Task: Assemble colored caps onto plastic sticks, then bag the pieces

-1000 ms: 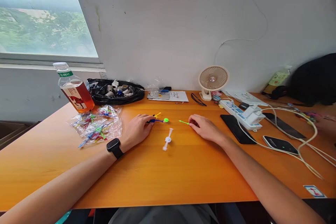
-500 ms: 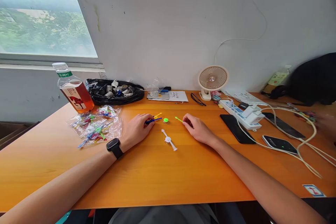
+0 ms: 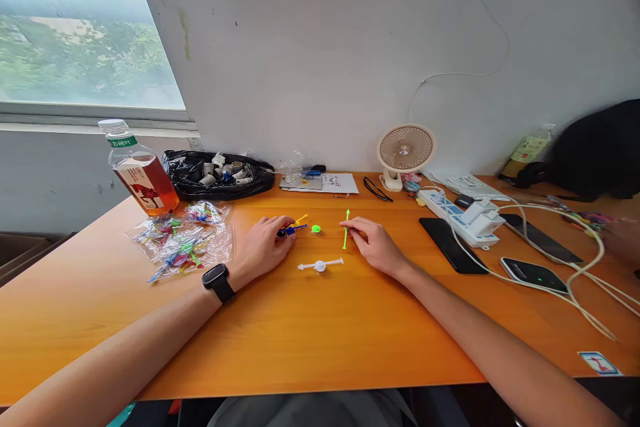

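Note:
My right hand (image 3: 375, 245) pinches a thin green plastic arrow (image 3: 345, 238), its pointed end facing the wall. My left hand (image 3: 266, 243), with a black watch on the wrist, rests on the table with its fingers curled over a blue plastic arrow (image 3: 299, 228) and a yellow plastic arrow (image 3: 301, 220); their inner ends are hidden by the fingers. Between the hands sits a small round green-topped piece (image 3: 316, 229). Nearer to me lies a white plastic piece (image 3: 320, 267) with a round hub and two arms, touched by neither hand.
Left of my left hand are clear bags of colourful plastic pieces (image 3: 185, 240) and a drink bottle (image 3: 143, 173). A black bag (image 3: 175, 177) of grey pieces, papers (image 3: 343, 183) and a fan (image 3: 405, 150) line the wall. Phones, cables and a power strip (image 3: 450, 217) occupy the right.
The green arrow has swung from pointing left to pointing at the wall in my right hand. The white two-armed piece has turned from slanting to nearly crosswise. My left hand has barely moved.

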`<state>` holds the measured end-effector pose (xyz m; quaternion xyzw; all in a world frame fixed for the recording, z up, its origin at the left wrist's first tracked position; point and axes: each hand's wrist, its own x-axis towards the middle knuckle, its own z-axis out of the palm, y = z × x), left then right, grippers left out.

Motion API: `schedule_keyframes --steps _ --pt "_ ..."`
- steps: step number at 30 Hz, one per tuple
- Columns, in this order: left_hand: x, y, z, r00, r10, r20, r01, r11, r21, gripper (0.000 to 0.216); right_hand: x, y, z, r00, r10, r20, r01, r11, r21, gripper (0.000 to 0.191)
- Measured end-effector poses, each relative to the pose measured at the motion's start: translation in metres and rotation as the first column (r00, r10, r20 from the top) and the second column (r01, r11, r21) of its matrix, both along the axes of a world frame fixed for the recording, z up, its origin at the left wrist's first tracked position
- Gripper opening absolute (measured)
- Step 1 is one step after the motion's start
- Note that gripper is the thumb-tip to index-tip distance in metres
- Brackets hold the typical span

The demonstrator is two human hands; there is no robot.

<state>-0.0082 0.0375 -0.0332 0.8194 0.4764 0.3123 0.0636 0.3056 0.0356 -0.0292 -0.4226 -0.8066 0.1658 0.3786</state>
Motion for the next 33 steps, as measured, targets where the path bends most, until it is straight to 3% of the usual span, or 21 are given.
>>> schedule_keyframes --steps 4,7,16,22,28,33 --pt "0.001 -0.002 0.001 1.000 -0.017 0.016 0.017 1.000 0.024 0.026 -0.002 -0.002 0.004 0.997 -0.074 0.013 0.075 0.997 -0.029 0.021" --pt "0.001 -0.002 0.001 0.999 -0.032 0.025 0.032 0.999 0.020 0.026 -0.004 -0.003 0.007 0.997 -0.079 0.007 0.079 0.996 0.033 0.019" --pt "0.001 -0.002 -0.001 0.992 -0.121 0.028 0.123 0.991 -0.050 0.031 -0.006 -0.002 0.000 0.998 -0.055 0.021 0.055 0.998 -0.022 0.033" --pt "0.000 -0.001 -0.003 0.990 -0.143 -0.002 0.143 0.989 -0.029 0.031 -0.011 -0.006 -0.001 0.999 -0.015 -0.040 0.011 0.995 -0.101 0.022" --pt "0.000 -0.002 -0.002 0.989 -0.147 -0.026 0.147 0.989 -0.025 0.032 -0.012 -0.005 -0.001 0.998 0.021 -0.056 -0.026 0.996 -0.085 0.028" --pt "0.001 -0.001 -0.002 0.989 -0.146 -0.031 0.146 0.989 -0.022 0.032 -0.013 -0.006 0.000 0.997 0.075 0.027 -0.075 0.997 -0.030 0.039"
